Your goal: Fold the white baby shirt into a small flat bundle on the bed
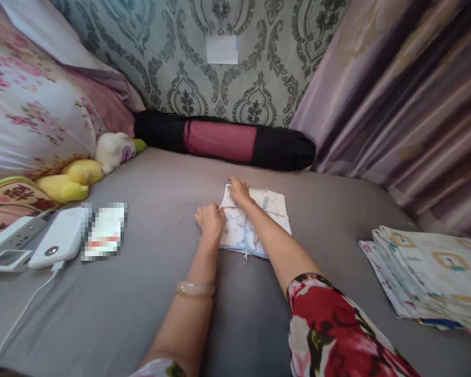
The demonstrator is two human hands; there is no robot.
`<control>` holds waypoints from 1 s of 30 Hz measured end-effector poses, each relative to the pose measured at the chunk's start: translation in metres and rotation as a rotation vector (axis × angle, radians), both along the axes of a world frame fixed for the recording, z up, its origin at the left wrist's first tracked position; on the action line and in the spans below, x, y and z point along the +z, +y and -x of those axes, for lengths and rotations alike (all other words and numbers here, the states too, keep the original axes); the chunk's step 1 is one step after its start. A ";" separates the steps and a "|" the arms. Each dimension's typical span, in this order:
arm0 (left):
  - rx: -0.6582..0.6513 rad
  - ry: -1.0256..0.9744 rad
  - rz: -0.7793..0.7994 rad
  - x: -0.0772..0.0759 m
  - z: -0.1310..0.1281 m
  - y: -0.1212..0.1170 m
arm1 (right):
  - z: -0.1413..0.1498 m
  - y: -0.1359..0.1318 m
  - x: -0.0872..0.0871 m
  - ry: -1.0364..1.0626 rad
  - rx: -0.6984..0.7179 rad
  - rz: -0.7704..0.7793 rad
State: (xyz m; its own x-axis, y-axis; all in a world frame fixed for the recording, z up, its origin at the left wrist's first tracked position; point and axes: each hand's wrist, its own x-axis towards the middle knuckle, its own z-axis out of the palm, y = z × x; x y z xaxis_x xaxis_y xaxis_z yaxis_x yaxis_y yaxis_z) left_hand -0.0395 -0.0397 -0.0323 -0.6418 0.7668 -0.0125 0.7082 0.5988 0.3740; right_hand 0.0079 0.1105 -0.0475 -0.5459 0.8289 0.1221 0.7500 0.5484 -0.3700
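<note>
Two bare hands, the left hand (211, 220) and the right hand (239, 191), are working at a small white tie-front baby shirt (232, 230) with pale blue piping (246, 238), which is lying folded on the grey sheet (153, 298), between the black-and-magenta cylindrical bag (220, 140) beyond it and the person. The left hand is curling its fingers at the shirt's left edge, thumb and forefinger apparently pinching a bit of the edge or a thin tie there; the right hand is reaching across the cloth to its far left corner, fingers bending over it, though whether they are pinching or only pressing I cannot tell. The step in hand is seemingly one of folding and straightening, and the next move is calling for a light hold on that left side, with the layers being kept flat and the loose white tie (246, 255) at the near edge being kept free. The packet is looking roughly square, so no long axis is standing out; its near edge is running crosswise, slanting slightly, while the curved piping is facing the person. Which way the neck is pointing, I cannot tell.
</note>
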 end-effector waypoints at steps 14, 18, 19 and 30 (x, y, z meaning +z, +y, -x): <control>-0.255 0.023 -0.232 0.001 -0.011 0.007 | -0.018 0.014 0.006 0.024 0.100 0.016; -0.308 0.021 -0.176 -0.003 -0.015 0.008 | -0.038 0.003 0.006 0.002 0.239 -0.081; -0.313 0.026 -0.163 -0.003 -0.015 0.007 | -0.040 0.000 0.004 -0.013 0.290 -0.081; -0.261 0.046 -0.102 -0.001 -0.015 0.004 | -0.035 -0.019 -0.009 -0.165 0.327 -0.001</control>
State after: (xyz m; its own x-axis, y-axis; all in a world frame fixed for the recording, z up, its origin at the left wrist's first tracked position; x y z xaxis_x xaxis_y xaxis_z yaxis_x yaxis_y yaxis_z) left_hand -0.0242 -0.0354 -0.0338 -0.4207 0.9019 0.0978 0.8510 0.3550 0.3870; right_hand 0.0430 0.0916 -0.0563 -0.7943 0.6074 0.0114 0.5845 0.7693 -0.2580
